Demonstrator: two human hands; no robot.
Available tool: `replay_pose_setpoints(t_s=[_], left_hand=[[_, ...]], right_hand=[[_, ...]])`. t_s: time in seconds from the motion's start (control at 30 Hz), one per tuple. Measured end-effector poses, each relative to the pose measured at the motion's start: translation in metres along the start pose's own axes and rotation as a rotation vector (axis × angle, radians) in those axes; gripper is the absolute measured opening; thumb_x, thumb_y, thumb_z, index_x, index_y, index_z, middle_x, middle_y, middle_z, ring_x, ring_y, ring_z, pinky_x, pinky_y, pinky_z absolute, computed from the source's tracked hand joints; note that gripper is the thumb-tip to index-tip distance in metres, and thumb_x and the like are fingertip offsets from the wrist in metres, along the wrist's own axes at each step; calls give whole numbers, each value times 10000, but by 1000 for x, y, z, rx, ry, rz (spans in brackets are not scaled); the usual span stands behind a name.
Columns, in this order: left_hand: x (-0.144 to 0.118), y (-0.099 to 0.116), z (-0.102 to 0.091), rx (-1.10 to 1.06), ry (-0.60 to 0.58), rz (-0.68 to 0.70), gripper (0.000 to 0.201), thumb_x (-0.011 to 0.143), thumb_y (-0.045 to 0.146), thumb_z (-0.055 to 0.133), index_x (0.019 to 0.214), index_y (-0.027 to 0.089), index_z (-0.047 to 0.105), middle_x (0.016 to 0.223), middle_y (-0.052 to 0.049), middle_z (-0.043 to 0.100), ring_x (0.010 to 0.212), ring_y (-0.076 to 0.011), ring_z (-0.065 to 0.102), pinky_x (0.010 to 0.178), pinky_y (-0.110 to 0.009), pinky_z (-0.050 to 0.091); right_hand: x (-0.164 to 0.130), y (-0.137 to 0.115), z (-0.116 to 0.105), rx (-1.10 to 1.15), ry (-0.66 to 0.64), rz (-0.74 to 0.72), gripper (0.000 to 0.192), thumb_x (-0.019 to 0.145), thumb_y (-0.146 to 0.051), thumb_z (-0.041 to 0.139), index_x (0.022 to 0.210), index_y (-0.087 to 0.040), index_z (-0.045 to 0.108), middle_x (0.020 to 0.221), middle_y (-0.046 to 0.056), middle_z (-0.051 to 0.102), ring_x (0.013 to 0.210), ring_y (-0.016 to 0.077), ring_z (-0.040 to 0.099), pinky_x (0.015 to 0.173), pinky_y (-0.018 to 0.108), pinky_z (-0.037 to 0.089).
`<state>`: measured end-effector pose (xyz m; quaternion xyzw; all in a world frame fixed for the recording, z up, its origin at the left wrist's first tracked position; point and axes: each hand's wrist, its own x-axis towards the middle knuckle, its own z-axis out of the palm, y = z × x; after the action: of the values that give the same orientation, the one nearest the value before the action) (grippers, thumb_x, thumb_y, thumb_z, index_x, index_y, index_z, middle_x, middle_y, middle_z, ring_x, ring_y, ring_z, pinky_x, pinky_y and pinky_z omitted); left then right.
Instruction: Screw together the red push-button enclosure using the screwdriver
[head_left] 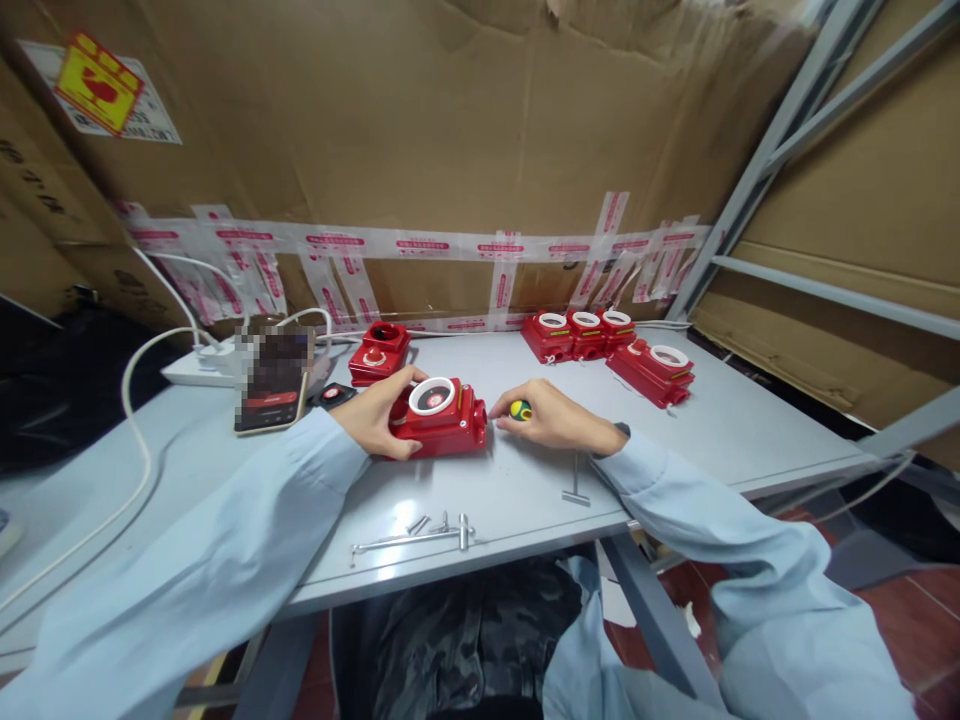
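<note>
1. Centre of frame: red housing (442, 418) with a white ring on top, flat on the grey table (750, 420).
2. Left hand (375, 415) wrapped around the housing's left side, fingers closed on it, thumb up by the ring.
3. Right hand (551, 418) just right of the housing, fingers pinched together around a small yellow-and-green screwdriver handle (520, 409), tip aimed at the housing's right edge.
4. Lower centre, near the table's front edge: loose metal bolts (420, 532) lying in a scatter; one T-shaped metal piece (576, 488) below the right wrist.
5. Upper right of centre: row of red units with white rings (585, 333), and two more red units (652, 370) just right of them.
6. Behind the left hand: another red part (379, 352), open on top.
7. Left of centre: phone (271, 385) propped up, white power strip (199, 368) behind it, white cable (135, 440) looping down the left side.
8. Background: taped cardboard wall (420, 130) across the top.
</note>
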<state>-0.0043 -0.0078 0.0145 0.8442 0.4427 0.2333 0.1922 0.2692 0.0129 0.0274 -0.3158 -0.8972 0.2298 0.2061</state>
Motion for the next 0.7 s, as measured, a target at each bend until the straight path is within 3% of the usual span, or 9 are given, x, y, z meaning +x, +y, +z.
replay_pose_setpoints(t_s=[0.17,0.7], left_hand=[[1,1,-1,-34,-4,-9,562,566,301,626,1068,168,412,1007,-20,549,878,-186,543,824,-278,449],[3,-4,1,-37,-11,-24,584,554,325,643,1066,165,412,985,-20,551,867,-194,545,811,-285,445]], right_hand=[[-1,-4,-1,52,100,-13,92,733,-133,629,805,-126,685,799,32,706,685,100,605,687,219,451],[-3,-15,9,20,63,13,124,726,-105,631,775,-146,737,759,22,733,674,102,634,688,206,447]])
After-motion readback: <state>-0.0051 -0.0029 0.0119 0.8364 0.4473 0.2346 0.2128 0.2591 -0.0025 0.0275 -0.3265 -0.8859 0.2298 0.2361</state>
